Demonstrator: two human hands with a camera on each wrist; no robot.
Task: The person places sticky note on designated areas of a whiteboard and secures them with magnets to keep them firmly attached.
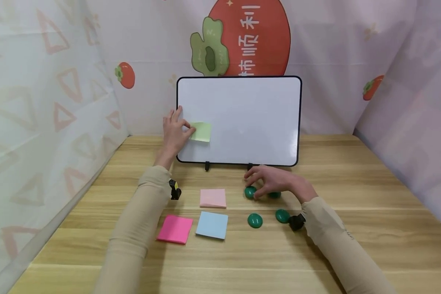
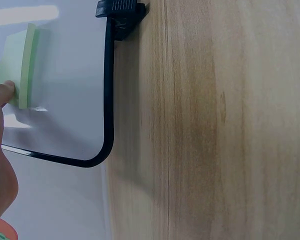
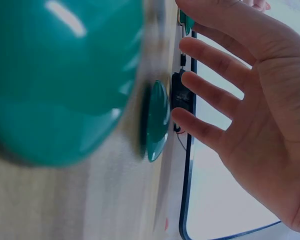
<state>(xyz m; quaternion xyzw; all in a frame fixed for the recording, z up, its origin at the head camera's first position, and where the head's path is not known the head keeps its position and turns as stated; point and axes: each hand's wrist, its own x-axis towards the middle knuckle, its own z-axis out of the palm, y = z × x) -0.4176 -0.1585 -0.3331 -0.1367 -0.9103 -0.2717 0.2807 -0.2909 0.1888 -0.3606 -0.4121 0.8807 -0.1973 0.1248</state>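
Head view: left fingers (image 1: pixel 185 123) pinch green note (image 1: pixel 203 132) at whiteboard (image 1: pixel 250 118); right fingers (image 1: pixel 256 177) by green disc (image 1: pixel 250 192), grip unclear.

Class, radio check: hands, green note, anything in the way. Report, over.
Left hand pinching green note at whiteboard. Right hand at a green disc, grip unclear. Nothing visibly blocking the note.

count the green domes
4: far-left dome by the right hand, far-right dome partly behind it, near-left dome and near-right dome. The hand may hide more.
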